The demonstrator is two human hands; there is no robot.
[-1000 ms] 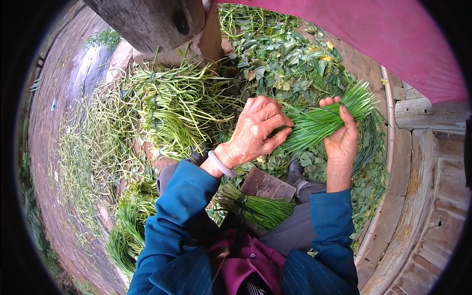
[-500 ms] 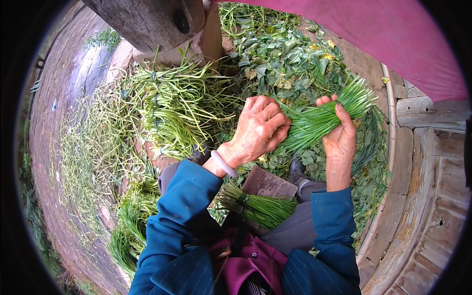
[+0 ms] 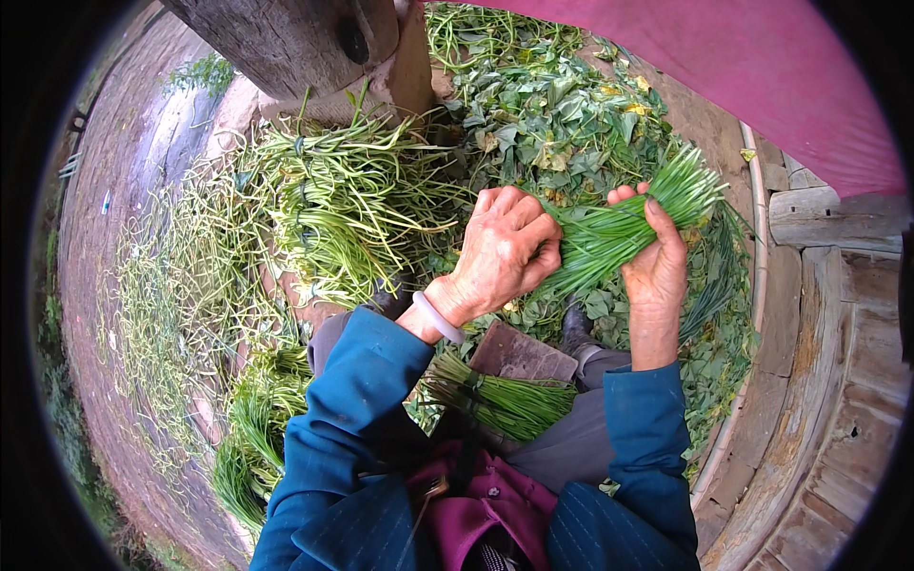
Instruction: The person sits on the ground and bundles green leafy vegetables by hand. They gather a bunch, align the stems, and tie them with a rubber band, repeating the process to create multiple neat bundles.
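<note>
A bundle of long thin green chives [image 3: 609,236] lies in my right hand [image 3: 657,255], pale cut ends toward the upper right. The fingers curl round its far side and the thumb presses from the near side. My left hand [image 3: 503,249], with a pale bangle at the wrist, is closed at the leafy end of the bundle. What its fingertips pinch there is mostly hidden behind the knuckles. Below my hands, another bunch of chives [image 3: 500,398], tied with a dark band, rests by my lap.
Tied bundles of yellow-green stalks [image 3: 347,205] are stacked at the left, below a wooden post [image 3: 295,43]. Leafy vines [image 3: 552,119] cover the ground ahead. More green bunches [image 3: 249,433] lie at lower left. A pink cloth [image 3: 762,76] hangs at upper right, above wooden planks [image 3: 809,381].
Both hands stay nearly in place. The chive bundle has turned and shifted very slightly to the left within my right hand's grip.
</note>
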